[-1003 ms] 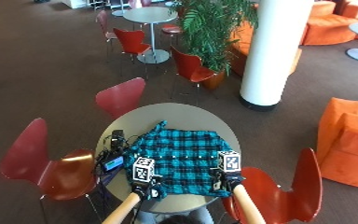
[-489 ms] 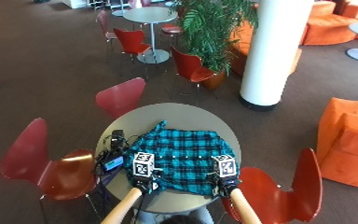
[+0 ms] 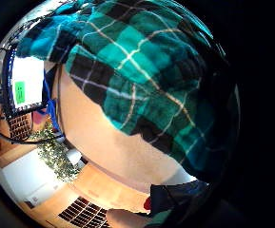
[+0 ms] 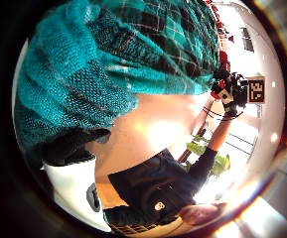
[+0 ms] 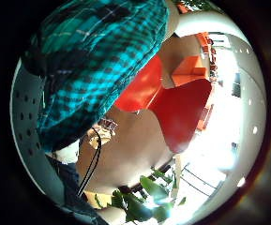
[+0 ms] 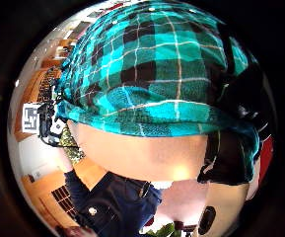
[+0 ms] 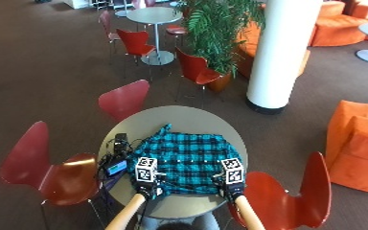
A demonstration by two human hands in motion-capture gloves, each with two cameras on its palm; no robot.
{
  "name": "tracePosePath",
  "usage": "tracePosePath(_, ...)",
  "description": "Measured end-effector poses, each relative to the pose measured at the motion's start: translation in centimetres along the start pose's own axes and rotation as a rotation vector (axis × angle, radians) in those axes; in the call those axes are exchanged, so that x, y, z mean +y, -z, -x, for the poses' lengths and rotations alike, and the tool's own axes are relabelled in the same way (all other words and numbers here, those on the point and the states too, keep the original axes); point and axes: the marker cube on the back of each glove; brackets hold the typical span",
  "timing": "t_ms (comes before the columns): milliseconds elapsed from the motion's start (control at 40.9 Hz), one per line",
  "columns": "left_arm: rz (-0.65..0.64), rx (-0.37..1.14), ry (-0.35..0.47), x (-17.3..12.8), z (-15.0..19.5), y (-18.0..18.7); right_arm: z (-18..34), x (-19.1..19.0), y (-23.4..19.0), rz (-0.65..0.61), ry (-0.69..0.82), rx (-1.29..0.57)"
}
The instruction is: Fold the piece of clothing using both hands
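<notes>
Brown carpet runs under the round grey table (image 7: 190,117) you sit at, with red moulded chairs (image 7: 123,98) ringed round it, a white column (image 7: 280,50) and a leafy potted plant (image 7: 219,28) beyond its far side, and orange upholstered seats (image 7: 359,143) off to its right. On the table lies the teal-and-black plaid shirt (image 7: 187,160), spread flat across the middle and the near half, one sleeve or corner reaching toward the table's far left. Your left hand (image 7: 147,188) is at the shirt's near left corner and your right hand (image 7: 232,190) at its near right corner, both at the hem by the table's near edge. The palm views show woven plaid cloth (image 6: 157,79) bunched close against each palm, its edge lifted off the smooth tabletop; a dark gloved finger (image 6: 228,158) curls over the hem on the right, and another dark fingertip (image 4: 71,144) sits under the folds on the left, so each hand pinches the shirt's edge. A small screened device with dark cables (image 7: 115,160) rests at the table's left edge, just beside the shirt.
</notes>
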Motion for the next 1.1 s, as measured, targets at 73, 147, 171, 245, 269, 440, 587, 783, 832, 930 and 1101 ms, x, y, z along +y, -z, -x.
tracePosePath(73, -0.026, -0.022, -0.01, -0.1, -0.1, 0.0, -0.3, -1.3, -1.7, -0.011, 0.003, 0.03)
tracePosePath(147, -0.026, -0.048, -0.009, -0.5, 0.1, -0.4, -0.4, -1.4, -2.4, -0.029, 0.002, 0.04)
tracePosePath(171, -0.015, -0.053, -0.013, -1.0, 0.4, -1.0, -0.3, -1.0, -2.2, -0.028, 0.006, 0.031)
tracePosePath(245, 0.023, -0.041, -0.074, -3.3, 1.0, -3.4, 0.3, 2.3, -0.4, 0.012, 0.033, -0.023)
tracePosePath(269, 0.037, -0.032, -0.102, -3.3, 0.9, -3.8, 0.4, 3.2, -0.1, 0.023, 0.044, -0.043)
tracePosePath(440, 0.054, -0.012, -0.222, 2.3, -1.2, -2.6, -1.6, 4.6, -1.3, -0.035, 0.124, -0.098)
tracePosePath(587, 0.073, -0.042, -0.287, 6.9, -2.4, -1.8, -2.6, 8.2, 1.5, -0.063, 0.157, -0.101)
tracePosePath(783, -0.036, -0.073, -0.364, 12.5, -4.3, 3.7, -3.9, 9.7, 6.6, -0.09, 0.149, -0.035)
tracePosePath(832, -0.092, -0.089, -0.353, 12.4, -4.3, 5.9, -4.4, 9.0, 8.3, -0.089, 0.125, -0.025)
tracePosePath(930, -0.203, -0.133, -0.263, 9.6, -3.7, 10.1, -5.4, 5.6, 11.1, -0.104, 0.044, 0.015)
tracePosePath(1101, -0.27, -0.273, 0.001, -1.9, -2.3, 13.7, -6.2, -5.1, 11.9, -0.055, -0.126, -0.016)
